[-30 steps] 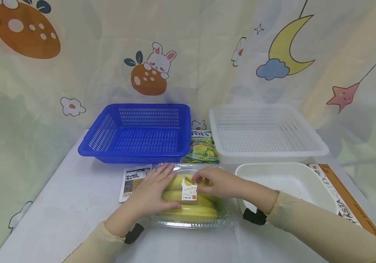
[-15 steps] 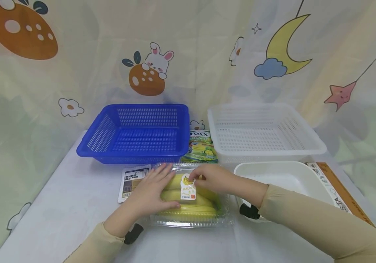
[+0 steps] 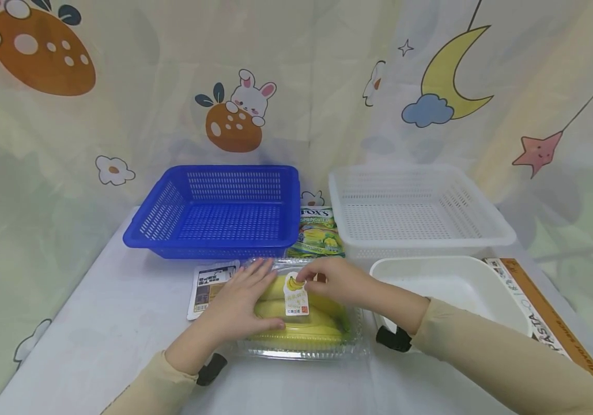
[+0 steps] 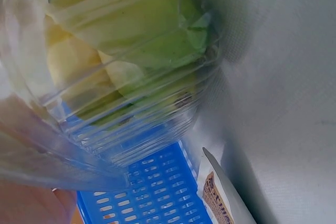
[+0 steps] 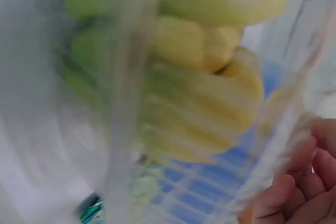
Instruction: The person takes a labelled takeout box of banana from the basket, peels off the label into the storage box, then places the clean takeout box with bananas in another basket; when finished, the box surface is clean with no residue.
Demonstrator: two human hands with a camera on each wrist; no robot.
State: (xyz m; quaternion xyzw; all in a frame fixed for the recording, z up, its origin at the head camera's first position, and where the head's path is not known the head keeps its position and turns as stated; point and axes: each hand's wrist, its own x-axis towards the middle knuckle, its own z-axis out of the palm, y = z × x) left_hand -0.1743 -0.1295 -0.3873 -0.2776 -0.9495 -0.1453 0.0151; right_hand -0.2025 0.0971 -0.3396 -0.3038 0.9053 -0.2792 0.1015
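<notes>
We see the left hand [image 3: 239, 302] lying flat on the clear lid of a plastic box [image 3: 303, 346] of bananas [image 3: 301, 328], its fingers [image 3: 257, 271] straight and spread over the left part of the lid, holding nothing. The box sits on the table [image 3: 114, 346], under both hands. The right hand [image 3: 340, 282] rests on the lid's far right part, and its fingertips [image 3: 303, 276] are curled in, pinching the top edge of a small white label [image 3: 297, 297] with a banana picture, which lies on the lid between the two hands. In the left wrist view the ribbed wall of the box [image 4: 121, 119] fills most of the frame, with the bananas [image 4: 131, 24] showing through it. In the right wrist view the curled fingers [image 5: 294, 198] show at the lower right, just beside the blurred box. Beyond the left fingertips stands a blue basket [image 3: 218, 210], and just left of them lies a small white packet [image 3: 208, 285]. Beyond the right fingertips lies a green bag [image 3: 317, 233], with a white basket [image 3: 420, 210] past it to the right. A white tub [image 3: 452, 288] stands just right of the right wrist, and a pasta box [image 3: 545, 323] lies beyond that.
</notes>
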